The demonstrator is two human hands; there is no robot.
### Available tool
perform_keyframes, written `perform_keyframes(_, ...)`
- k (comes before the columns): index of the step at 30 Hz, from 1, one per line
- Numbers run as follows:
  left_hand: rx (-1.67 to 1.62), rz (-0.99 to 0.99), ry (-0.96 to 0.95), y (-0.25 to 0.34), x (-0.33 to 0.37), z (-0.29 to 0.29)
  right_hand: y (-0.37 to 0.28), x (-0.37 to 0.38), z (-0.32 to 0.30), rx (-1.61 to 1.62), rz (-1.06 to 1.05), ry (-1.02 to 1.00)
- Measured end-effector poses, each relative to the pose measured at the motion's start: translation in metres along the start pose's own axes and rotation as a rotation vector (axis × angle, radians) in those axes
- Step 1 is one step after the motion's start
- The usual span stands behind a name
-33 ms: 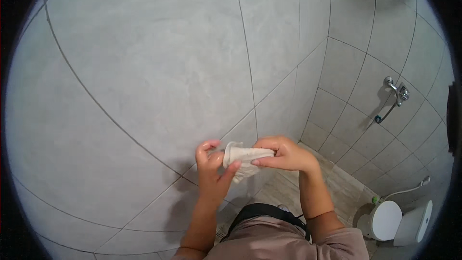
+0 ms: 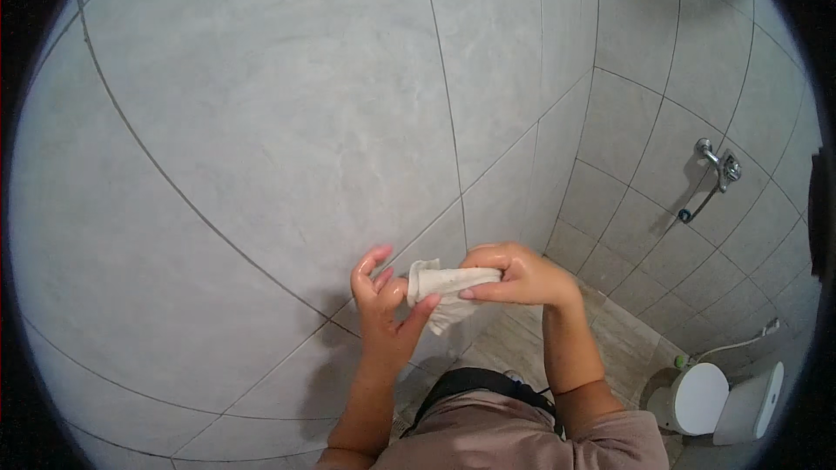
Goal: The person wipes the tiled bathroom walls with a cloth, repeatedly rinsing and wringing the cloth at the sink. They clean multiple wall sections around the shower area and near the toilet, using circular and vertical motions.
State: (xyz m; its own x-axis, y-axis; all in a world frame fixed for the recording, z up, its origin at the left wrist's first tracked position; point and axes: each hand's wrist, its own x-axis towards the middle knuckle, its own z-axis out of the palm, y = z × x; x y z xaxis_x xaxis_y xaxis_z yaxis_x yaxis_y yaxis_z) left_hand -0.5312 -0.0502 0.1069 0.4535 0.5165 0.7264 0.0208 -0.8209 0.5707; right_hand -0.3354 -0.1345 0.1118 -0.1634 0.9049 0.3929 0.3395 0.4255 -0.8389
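Observation:
A folded off-white cloth [image 2: 453, 283] is held in front of my body, close to the grey tiled wall. My right hand [image 2: 519, 271] pinches its right end, thumb below and fingers above. My left hand [image 2: 381, 300] grips the left edge, its thumb pressed on the near side. Some of the left fingers curl up free of the cloth. Both hands look wet. The cloth's lower corner hangs loose between the hands, and the fingertips behind it are hidden.
Large grey wall tiles [image 2: 287, 122] fill the left and middle. On the right wall is a chrome tap [image 2: 721, 165] with a short hose. A white toilet [image 2: 699, 399] stands at lower right, with a spray hose [image 2: 740, 346] beside it. Below lies a wood-look floor [image 2: 514, 344].
The cloth and both hands have shifted very slightly to the right. The raised fingers of my left hand have spread a little further up. Both hands still hold the cloth.

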Motion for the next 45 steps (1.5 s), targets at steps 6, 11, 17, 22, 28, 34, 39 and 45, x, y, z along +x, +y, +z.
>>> perform_keyframes(6,0.092,-0.088,0.203,0.003,0.019,0.020,0.010,0.049,0.034,-0.676,-0.287,1.097)
perform_keyframes(11,0.327,0.037,0.208,0.003,0.026,0.020,0.082,0.060,0.115,-0.394,-0.571,0.910)
perform_keyframes(17,0.301,0.023,0.266,-0.002,0.010,0.012,0.112,0.086,0.154,-0.636,-0.545,0.926)
perform_keyframes(22,0.436,0.070,0.331,-0.008,-0.008,0.024,0.114,0.086,0.082,-0.703,-0.585,0.763)
perform_keyframes(28,1.026,-0.133,0.123,-0.023,-0.025,0.039,0.179,0.074,-0.016,-0.215,0.080,1.407)
perform_keyframes(34,1.010,-0.070,0.299,-0.037,-0.003,0.073,0.163,0.067,0.074,-0.457,-0.403,1.050)
perform_keyframes(39,0.947,-0.153,0.157,-0.033,0.018,0.096,0.104,0.108,-0.074,-0.782,-0.583,0.843)
perform_keyframes(45,1.090,-0.270,0.166,-0.037,0.034,0.119,0.212,0.082,-0.126,-0.106,-0.053,1.506)
